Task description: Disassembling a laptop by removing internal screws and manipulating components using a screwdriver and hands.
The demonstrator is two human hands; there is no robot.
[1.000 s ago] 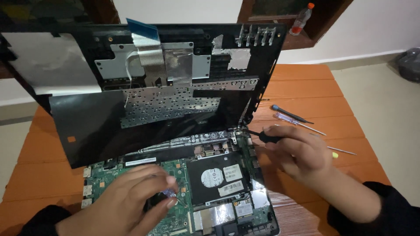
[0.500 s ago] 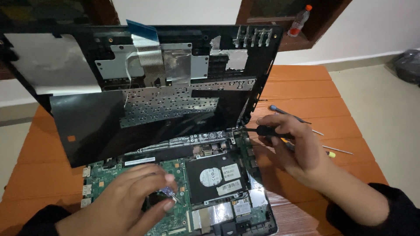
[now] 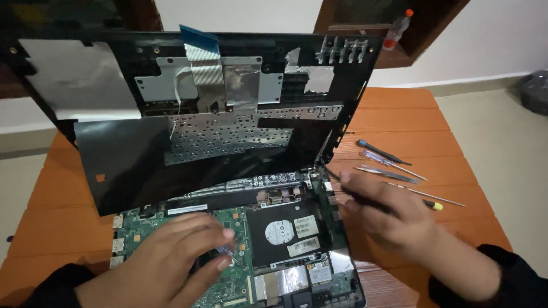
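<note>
On the orange wooden table [image 3: 411, 117] sits our opened laptop [image 3: 274, 251], its top cover [image 3: 200, 114] tilted up behind the green motherboard [image 3: 228, 279]. Our left hand [image 3: 171, 262] rests on the board, fingertips pinched on a small bluish part [image 3: 224, 250]. Our right hand [image 3: 394, 219] grips a dark screwdriver [image 3: 357, 193], tip at the chassis' right edge beside the hard drive [image 3: 288, 231]. Spare screwdrivers [image 3: 394, 162] lie just right.

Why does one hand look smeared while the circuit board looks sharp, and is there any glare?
Head view: the right hand and the dark screwdriver it holds are motion-blurred; the left hand and green circuit board look sharper; soft, dim light gives only faint shadows; mild glare on the silver foil patch of the raised laptop cover.
</note>
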